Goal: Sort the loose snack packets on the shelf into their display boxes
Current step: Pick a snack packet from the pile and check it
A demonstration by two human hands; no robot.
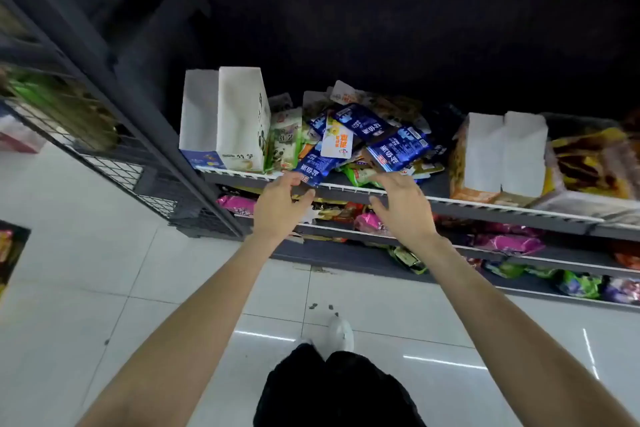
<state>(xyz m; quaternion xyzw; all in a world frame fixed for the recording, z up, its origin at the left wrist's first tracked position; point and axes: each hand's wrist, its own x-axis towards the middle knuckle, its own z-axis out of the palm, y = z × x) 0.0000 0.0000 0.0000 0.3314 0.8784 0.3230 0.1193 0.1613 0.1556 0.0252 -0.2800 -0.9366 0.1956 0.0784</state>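
Blue packet in left hand

Both bare forearms are extended forward and upward from the lower corners of the frame, converging toward its centre. The left hand is positioned just left of centre, seen from the back, with the thumb spread to the right and the fingers curled forward; a blue foil snack packet is pinched at its lower edge by the fingertips. The right hand is positioned just right of centre, level with the left, palm turned down. Its fingers are spread and loosely bent, and nothing is held. The two hands are kept apart.
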